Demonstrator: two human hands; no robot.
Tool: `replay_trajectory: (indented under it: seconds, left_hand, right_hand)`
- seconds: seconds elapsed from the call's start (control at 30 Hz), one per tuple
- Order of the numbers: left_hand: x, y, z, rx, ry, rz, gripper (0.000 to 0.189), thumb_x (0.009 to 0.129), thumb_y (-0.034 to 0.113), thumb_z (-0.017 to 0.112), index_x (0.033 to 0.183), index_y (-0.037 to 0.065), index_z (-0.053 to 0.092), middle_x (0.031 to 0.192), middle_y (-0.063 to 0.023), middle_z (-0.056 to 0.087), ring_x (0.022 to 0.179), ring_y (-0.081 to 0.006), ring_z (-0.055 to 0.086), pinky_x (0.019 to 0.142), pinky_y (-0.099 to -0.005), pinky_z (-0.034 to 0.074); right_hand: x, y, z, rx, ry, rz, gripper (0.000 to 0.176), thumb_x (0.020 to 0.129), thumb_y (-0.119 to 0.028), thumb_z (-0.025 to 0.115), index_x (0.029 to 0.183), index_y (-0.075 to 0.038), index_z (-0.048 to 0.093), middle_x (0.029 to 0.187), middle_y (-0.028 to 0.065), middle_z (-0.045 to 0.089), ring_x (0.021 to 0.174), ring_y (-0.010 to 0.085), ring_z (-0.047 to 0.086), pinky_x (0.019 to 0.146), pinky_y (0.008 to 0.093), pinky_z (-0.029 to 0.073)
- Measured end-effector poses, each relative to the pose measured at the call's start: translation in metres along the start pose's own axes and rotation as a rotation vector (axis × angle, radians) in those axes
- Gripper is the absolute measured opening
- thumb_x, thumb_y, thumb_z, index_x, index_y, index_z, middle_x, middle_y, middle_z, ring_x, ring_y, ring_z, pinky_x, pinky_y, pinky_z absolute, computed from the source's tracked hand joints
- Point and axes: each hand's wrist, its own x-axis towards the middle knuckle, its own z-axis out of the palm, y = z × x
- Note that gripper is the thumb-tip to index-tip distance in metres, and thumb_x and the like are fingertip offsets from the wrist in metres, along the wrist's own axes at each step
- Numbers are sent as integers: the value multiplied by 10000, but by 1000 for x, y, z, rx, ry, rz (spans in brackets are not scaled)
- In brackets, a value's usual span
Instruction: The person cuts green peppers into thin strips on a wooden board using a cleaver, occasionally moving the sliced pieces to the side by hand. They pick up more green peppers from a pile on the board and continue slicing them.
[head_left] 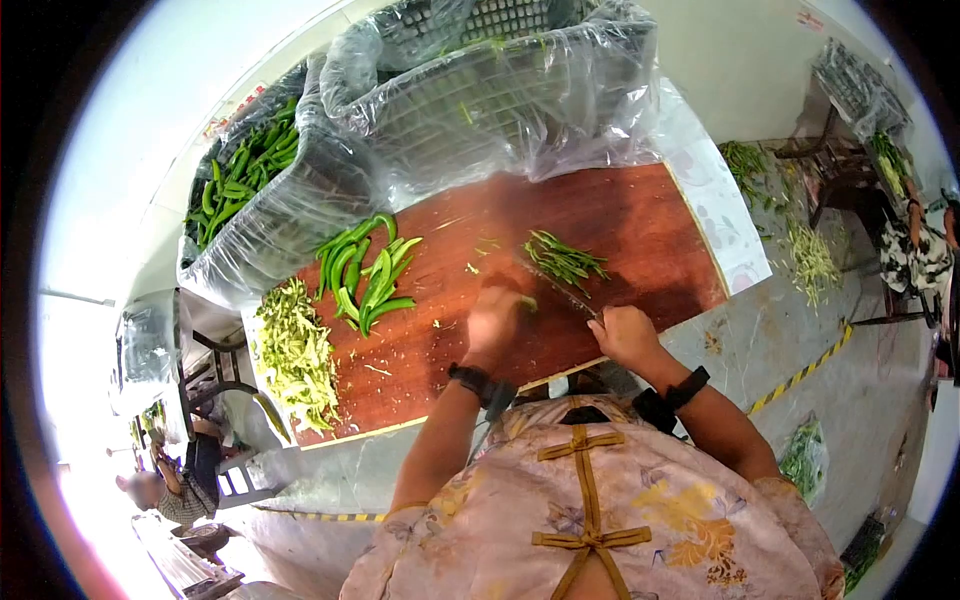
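Note:
My right hand (628,335) is closed around the handle of a knife (562,288), its blade slanting up and left over the red-brown board (615,205). Just left of the blade is my left hand (497,318), blurred, with its fingers curled. A bit of green pepper (528,303) shows at its fingertips; the rest is hidden by the hand. Beyond the knife lies a small pile of thin green strips (565,256). Whole and split long green peppers (365,268) rest on the board to the left of my hands.
Pale green pepper scraps (295,355) are heaped at the board's left edge. Plastic-lined crates (480,115) stand behind the board, the left one holding green peppers (245,175). A seated person (180,490) is at the lower left. More cuttings (810,255) lie at the right.

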Motion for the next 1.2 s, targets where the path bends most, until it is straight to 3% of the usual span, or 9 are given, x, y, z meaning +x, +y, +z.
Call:
replay_trajectory:
  seconds: [0.17, 0.27, 0.37, 0.43, 0.47, 0.53, 0.67, 0.73, 1.2]
  left_hand:
    - [1, -3, 2, -16, -22, -28, 88, 752, 51, 567, 837, 66, 580, 823, -136, 571, 799, -338, 557, 657, -407, 470]
    - [7, 4, 1, 20, -91, -164, 71, 789, 103, 550, 841, 64, 579, 833, -150, 572, 784, -350, 563, 653, -414, 473]
    - [14, 6, -2, 42, -189, -349, 105, 805, 149, 545, 845, 61, 586, 849, -157, 575, 762, -363, 570, 654, -420, 476]
    - [16, -4, 3, 110, -324, -453, 100, 785, 142, 574, 849, 69, 598, 866, -154, 589, 749, -359, 580, 663, -409, 481]
    - [16, -8, 6, 111, -325, -451, 100, 785, 142, 574, 849, 69, 598, 866, -154, 589, 749, -359, 580, 663, -409, 481]
    - [15, -17, 11, -13, -122, -335, 114, 761, 128, 600, 854, 63, 602, 871, -152, 603, 776, -344, 588, 681, -393, 487]
    - [17, -17, 9, -25, -140, -359, 134, 740, 105, 615, 866, 60, 603, 866, -144, 613, 802, -329, 592, 704, -383, 489]
    - [18, -12, 7, -45, -167, -443, 147, 730, 99, 617, 871, 59, 601, 858, -138, 615, 819, -325, 590, 720, -386, 487]
    - [20, -10, 7, 1, -173, -415, 155, 734, 124, 616, 878, 73, 592, 858, -158, 611, 811, -342, 589, 714, -404, 488]
  right_hand:
    - [0, -14, -7, 1, -100, 25, 312, 815, -305, 551, 729, -10, 604, 719, 215, 599, 718, 398, 585, 660, 484, 469]
    - [3, -2, 5, 87, 7, -60, 330, 806, -273, 578, 713, 44, 566, 638, 247, 554, 624, 425, 546, 568, 473, 445]
    - [11, 14, 20, 184, 21, -34, 305, 821, -249, 587, 716, 35, 550, 597, 197, 565, 520, 352, 551, 500, 429, 430]
    - [17, 18, 22, 662, -217, 270, 253, 852, -222, 580, 751, 2, 521, 550, 84, 512, 439, 197, 500, 436, 355, 399]
    - [17, 19, 23, 664, -215, 270, 253, 852, -222, 580, 751, 2, 521, 550, 84, 512, 439, 197, 500, 436, 355, 399]
    - [15, 14, 16, 1012, -385, 506, 218, 878, -219, 565, 800, -30, 491, 548, 6, 435, 437, 91, 431, 407, 291, 379]
    - [8, 4, 6, 1207, -426, 553, 214, 885, -217, 553, 799, -37, 475, 540, 8, 433, 420, 99, 422, 403, 289, 394]
    - [6, 4, 7, 1201, -426, 553, 213, 885, -219, 553, 804, -39, 474, 542, 7, 435, 418, 98, 422, 401, 290, 398]
    - [2, 6, 15, 1093, -392, 497, 221, 881, -199, 545, 764, -26, 474, 521, 11, 457, 386, 93, 428, 365, 280, 393]
